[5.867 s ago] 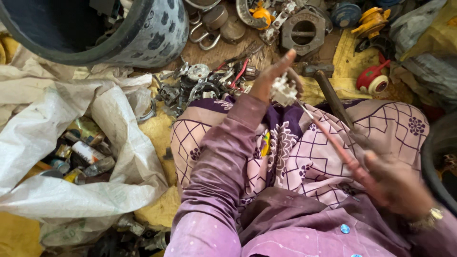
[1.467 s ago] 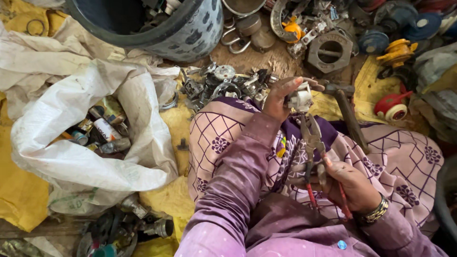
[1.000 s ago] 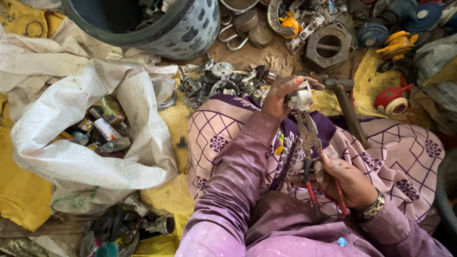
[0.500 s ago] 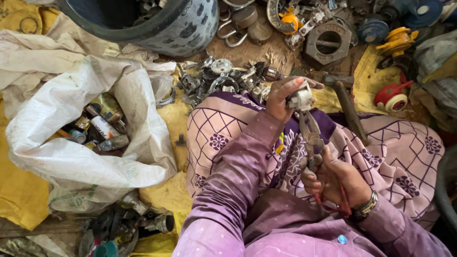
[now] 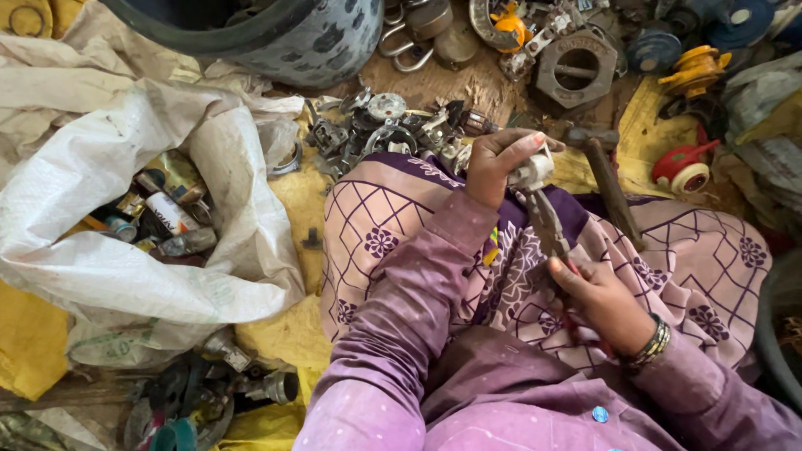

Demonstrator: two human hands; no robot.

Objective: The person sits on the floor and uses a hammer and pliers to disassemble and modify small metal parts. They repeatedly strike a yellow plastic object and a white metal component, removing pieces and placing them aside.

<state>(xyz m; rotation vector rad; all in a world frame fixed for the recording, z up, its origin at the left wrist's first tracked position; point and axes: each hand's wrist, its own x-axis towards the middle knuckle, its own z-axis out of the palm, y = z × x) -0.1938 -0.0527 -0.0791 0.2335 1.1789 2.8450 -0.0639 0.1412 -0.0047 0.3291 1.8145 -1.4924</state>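
Observation:
My left hand (image 5: pixel 494 164) is closed around a small pale metal part (image 5: pixel 532 172), held over my lap. My right hand (image 5: pixel 603 305) grips the red handles of a pair of pliers (image 5: pixel 547 224), whose jaws reach up and bite on that metal part. Both arms are in purple sleeves, and a bangle sits on my right wrist. A patterned pink and purple cloth (image 5: pixel 393 234) covers my lap under the hands.
A hammer (image 5: pixel 606 177) lies to the right of my hands. A heap of scrap metal parts (image 5: pixel 384 129) sits beyond my knees. A white sack (image 5: pixel 125 267) with cans lies left. A dark bucket (image 5: pixel 284 38) stands top left. A large nut (image 5: pixel 576 68) lies beyond.
My right hand has shifted its hold lower on the plier handles and squeezed them. My left hand keeps the metal part in the same place. The view has drifted slightly.

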